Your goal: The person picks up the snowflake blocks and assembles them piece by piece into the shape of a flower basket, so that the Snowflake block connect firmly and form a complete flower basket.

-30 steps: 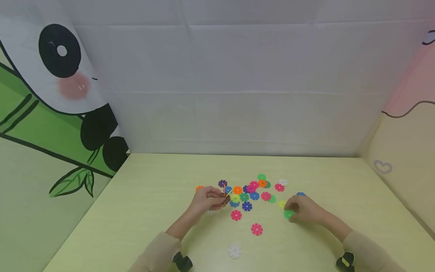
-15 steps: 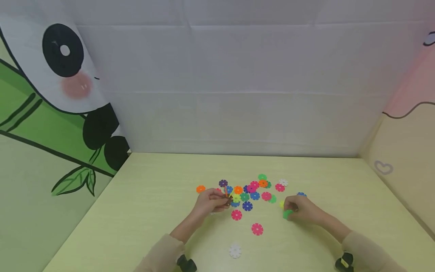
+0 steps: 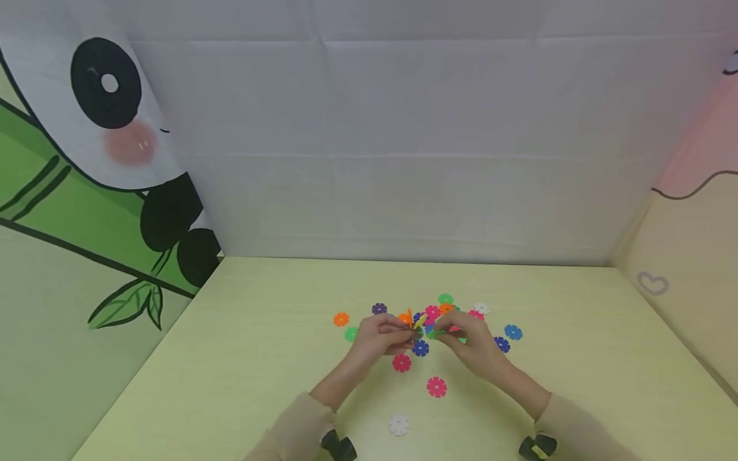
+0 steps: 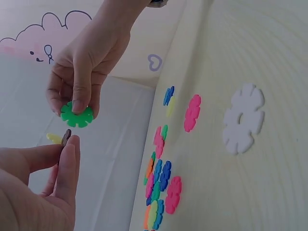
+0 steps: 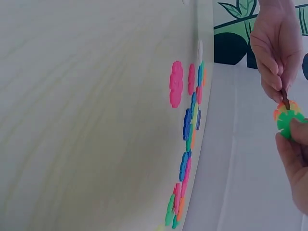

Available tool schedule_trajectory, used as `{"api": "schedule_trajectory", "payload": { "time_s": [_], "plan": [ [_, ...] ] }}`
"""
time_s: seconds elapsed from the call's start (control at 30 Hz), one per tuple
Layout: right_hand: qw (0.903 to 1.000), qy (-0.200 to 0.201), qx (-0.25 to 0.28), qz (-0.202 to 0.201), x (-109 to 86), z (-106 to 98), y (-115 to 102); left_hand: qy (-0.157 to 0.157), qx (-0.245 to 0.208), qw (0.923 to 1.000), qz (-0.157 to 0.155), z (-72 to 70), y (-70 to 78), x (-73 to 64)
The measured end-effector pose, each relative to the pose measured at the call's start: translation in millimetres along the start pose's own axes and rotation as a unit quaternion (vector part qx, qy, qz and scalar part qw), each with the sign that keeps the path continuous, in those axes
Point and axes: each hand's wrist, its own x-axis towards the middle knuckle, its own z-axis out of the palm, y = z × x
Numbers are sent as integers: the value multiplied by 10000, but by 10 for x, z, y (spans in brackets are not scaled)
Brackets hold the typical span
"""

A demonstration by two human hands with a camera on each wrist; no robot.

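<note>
Head view: the left hand (image 3: 377,339) and the right hand (image 3: 475,346) are near each other over the pale table (image 3: 277,301). The left pinches a brown disc (image 4: 66,137) narrowly between thumb and fingers, with a yellow disc (image 4: 54,138) and an orange disc (image 5: 278,113) just beside it (how they join, I cannot tell). The right pinches a green disc (image 4: 77,117), notched edge toward the brown one; whether the two touch is unclear. A white disc (image 3: 399,424) lies nearest the person, a pink disc (image 3: 436,387) beyond it, and a blue disc (image 3: 513,332) past the right hand.
</note>
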Motion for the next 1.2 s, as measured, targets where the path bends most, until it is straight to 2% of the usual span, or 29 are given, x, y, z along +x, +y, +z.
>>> {"api": "schedule_trajectory", "payload": {
  "time_s": [0.3,0.67,0.77,0.93,1.0,1.1,1.2],
  "plan": [
    [9993,275,43,-248,28,99,-74,-52,-35,10000,-18,22,-12,-1],
    [9975,591,289,-255,32,121,-50,83,-94,9998,-133,16,-29,21],
    [9975,592,392,-11,36,112,-52,83,-43,9998,-148,20,-16,22],
    [9918,486,915,743,37,97,-55,5,-63,9997,-222,19,1,20],
    [9902,465,1019,830,38,103,-51,-32,-80,9997,-238,17,5,17],
    [9942,519,805,490,51,121,-67,-16,-107,9997,-240,17,13,14],
    [9956,706,617,-58,68,136,-139,81,-143,9996,-239,21,26,10]
  ]
}}
